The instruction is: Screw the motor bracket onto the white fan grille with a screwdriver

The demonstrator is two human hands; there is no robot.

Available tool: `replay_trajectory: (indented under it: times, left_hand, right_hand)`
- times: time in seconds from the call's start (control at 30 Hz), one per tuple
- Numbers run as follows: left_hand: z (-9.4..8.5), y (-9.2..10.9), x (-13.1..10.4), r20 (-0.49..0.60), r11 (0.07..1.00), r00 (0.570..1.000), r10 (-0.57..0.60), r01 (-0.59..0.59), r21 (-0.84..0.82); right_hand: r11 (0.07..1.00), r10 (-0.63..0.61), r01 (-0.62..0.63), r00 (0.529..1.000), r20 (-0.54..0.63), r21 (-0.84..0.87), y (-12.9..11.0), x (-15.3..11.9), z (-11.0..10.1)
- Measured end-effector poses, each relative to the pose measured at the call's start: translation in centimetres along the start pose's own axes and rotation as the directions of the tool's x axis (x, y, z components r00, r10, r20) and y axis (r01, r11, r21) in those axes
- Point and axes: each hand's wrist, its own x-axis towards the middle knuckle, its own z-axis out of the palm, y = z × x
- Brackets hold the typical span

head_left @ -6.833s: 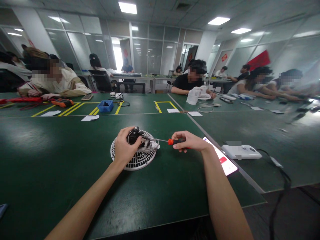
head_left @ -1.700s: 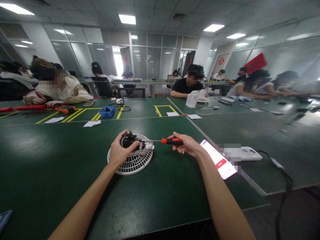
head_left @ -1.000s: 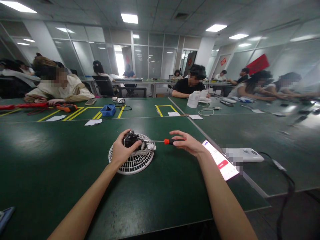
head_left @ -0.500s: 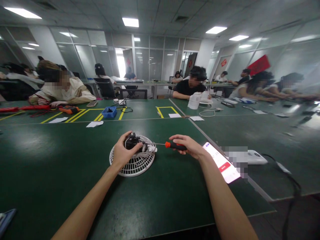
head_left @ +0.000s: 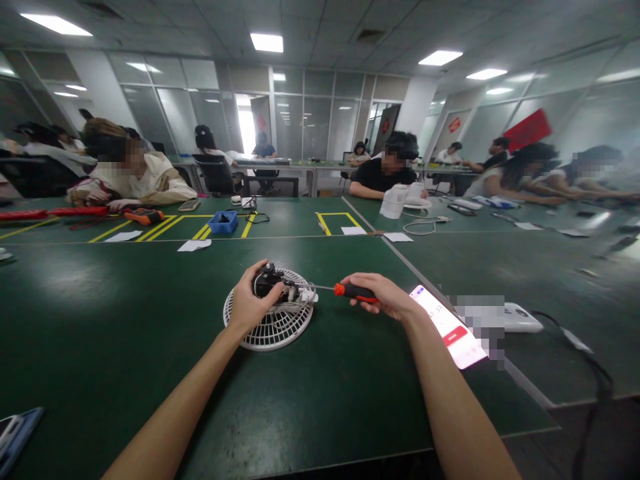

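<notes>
A round white fan grille point(head_left: 273, 337) lies on the green table, with a black fan motor point(head_left: 263, 283) and white wiring on top of it. My left hand point(head_left: 250, 298) is closed around the motor, thumb at the near side and fingers behind. In my right hand point(head_left: 377, 293) is a screwdriver point(head_left: 356, 292) with a black and orange handle, held level. Its thin shaft points left into the motor assembly; the parts there hide the tip, so I cannot tell what it touches.
A phone with a lit screen point(head_left: 453, 330) lies beside my right forearm, with a white device point(head_left: 520, 319) and its black cable farther right. Across the table are a blue bin point(head_left: 223, 223), paper slips and yellow tape marks. Several people sit beyond.
The view has shifted slightly, so everything sits a little farther right. The right fingers have closed more around the screwdriver handle. My left hand keeps its hold on the motor.
</notes>
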Motion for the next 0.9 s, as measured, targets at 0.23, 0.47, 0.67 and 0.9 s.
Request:
replay_trajectory:
  times: [0.23,0.47,0.67,0.9]
  left_hand:
    - [-0.1,0.1,-0.1,0.017,1.000,1.000,0.003,-0.003,-0.001]
    - [-0.1,0.5,0.0,0.010,1.000,1.000,-0.006,0.006,-0.012]
    - [-0.1,0.6,0.0,0.017,1.000,1.000,-0.007,0.007,-0.009]
    - [-0.2,0.8,0.0,0.035,0.999,0.999,-0.033,0.033,-0.010]
  right_hand:
    - [0.985,-0.171,0.170,0.981,-0.088,-0.019,0.6,0.6,-1.0]
    - [0.965,-0.261,0.259,0.960,-0.102,-0.029,0.8,0.6,-1.0]
    - [0.930,-0.368,0.362,0.921,-0.130,-0.067,0.7,0.5,-1.2]
    - [0.964,-0.264,0.258,0.960,-0.098,-0.066,0.7,0.5,-0.7]
